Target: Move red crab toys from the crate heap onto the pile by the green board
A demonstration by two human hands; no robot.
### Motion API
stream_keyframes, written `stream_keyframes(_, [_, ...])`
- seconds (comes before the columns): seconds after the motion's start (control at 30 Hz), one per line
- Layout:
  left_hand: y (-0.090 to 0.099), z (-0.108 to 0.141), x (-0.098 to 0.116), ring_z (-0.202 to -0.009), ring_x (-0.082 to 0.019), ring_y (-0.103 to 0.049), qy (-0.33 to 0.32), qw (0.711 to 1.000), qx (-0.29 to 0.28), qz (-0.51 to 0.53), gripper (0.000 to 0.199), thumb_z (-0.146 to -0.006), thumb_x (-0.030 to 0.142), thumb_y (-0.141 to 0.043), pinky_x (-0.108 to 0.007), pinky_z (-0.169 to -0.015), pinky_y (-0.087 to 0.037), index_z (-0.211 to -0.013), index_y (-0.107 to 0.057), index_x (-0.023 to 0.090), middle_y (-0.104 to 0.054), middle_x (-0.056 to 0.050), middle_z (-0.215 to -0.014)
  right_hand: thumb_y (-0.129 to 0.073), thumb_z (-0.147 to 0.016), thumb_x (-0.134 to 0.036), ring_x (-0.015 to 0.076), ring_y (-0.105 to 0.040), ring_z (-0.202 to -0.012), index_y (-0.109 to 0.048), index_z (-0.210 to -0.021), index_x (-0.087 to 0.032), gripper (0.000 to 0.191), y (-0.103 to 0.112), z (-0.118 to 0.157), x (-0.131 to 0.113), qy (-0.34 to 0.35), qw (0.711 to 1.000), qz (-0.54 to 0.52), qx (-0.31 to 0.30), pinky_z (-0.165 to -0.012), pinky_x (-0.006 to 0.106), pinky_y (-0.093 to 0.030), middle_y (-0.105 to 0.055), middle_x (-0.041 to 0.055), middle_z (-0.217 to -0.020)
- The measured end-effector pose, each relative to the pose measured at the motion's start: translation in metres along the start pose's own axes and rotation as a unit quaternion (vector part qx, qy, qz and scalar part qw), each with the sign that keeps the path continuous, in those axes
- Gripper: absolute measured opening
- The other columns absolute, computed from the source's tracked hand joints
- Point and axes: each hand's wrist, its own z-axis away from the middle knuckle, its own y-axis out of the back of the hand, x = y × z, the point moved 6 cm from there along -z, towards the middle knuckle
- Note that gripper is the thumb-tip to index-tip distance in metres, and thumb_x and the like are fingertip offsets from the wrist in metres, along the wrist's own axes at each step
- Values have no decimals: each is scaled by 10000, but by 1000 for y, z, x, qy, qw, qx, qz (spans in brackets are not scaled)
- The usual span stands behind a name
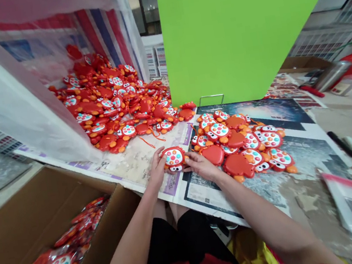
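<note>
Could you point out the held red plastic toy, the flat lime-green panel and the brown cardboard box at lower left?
Held red plastic toy [173, 155]: head view, on its white dotted top.
Flat lime-green panel [230, 31]: head view, middle of its face.
Brown cardboard box [110, 221]: head view, its right side wall.

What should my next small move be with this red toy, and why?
I'd probably turn the red toy over: your left hand and right hand hold it at opposite sides, dotted side up, so its underside is hidden from view.
</note>
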Motion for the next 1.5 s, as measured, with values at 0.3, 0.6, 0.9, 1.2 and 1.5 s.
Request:
stream_keyframes(0.3, [-10,6,8,-1103,-225,-600,-56,994,-90,-23,474,-831,416,-624,-354,-956,-485,-1235,-553,178,-613,-100,-1256,-672,-785,-537,102,-549,-580,-611,-1108,-217,458,8,2,-1,21,995,50,81,-525,235,-472,-644,-2,-809])
stream_keyframes(0.6, [-5,7,5,-889,-179,-657,-17,997,-72,18,751,-781,410,-683,-301,-779,-530,-1401,-320,193,-656,-62,-1008,-757,-740,-422,143,-635,-796,-511,-1237,-275,574,-5,6,-8,21,999,43,-8,-671,255,-535,-670,15,-1008])
stream_keyframes(0.9, [-19,9,-1,-1042,-231,-624,-33,984,-176,-16,1038,-639,298,-813,-367,-893,-522,-1487,-216,256,-568,-109,-1256,-716,-759,-475,182,-640,-900,-557,-1221,-270,531,6,6,-11,47,995,50,77,-765,309,-535,-664,31,-1112])
stream_keyframes(1.2, [-17,13,2,-1129,-259,-580,-68,970,-164,-165,899,-699,338,-768,-372,-965,-477,-1467,-311,242,-527,-108,-1352,-693,-761,-521,201,-629,-914,-632,-1102,-239,447,7,5,-12,61,990,97,86,-836,350,-513,-685,35,-1036])
stream_keyframes(1.5, [-17,9,1,-1265,-250,-493,-73,976,-161,-126,581,-890,434,-543,-380,-1070,-396,-1402,-406,196,-492,-102,-1415,-651,-783,-544,199,-634,-920,-610,-1145,-218,489,4,6,-14,68,984,146,75,-852,352,-519,-684,45,-1057])
